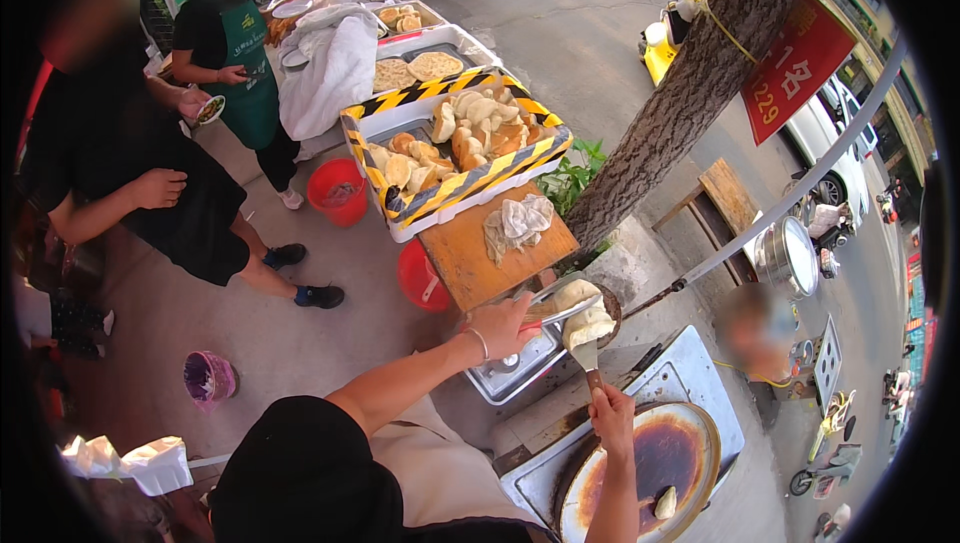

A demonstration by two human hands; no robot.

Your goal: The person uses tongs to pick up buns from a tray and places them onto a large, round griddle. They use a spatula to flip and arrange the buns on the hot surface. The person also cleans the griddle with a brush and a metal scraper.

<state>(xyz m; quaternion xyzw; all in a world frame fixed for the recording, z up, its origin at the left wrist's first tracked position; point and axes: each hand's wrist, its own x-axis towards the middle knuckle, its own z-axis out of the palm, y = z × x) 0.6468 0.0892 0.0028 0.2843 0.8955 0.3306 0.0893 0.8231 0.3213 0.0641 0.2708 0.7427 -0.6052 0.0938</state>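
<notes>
My left hand [507, 329] grips a metal utensil [581, 308] with a red handle part, apparently tongs, angled over pale filled dough pieces [587, 327]. My right hand [612, 417] holds a spatula [586, 355] by its wooden handle, with the blade under or against the same pieces. Behind them shows the dark rim of a round vessel [616, 314], mostly hidden. Below my right hand is a round flat pan [679, 442], browned in the middle, on a metal stove [694, 370]. One dough piece [666, 503] lies in that pan.
A box edged with striped tape [480, 183] holds many browned pieces beside a wooden board [480, 265] with a cloth [519, 226]. A lidded metal container [510, 374] sits near my left forearm. A tree trunk [675, 92] leans ahead; two people stand left, one holding a bowl [211, 109].
</notes>
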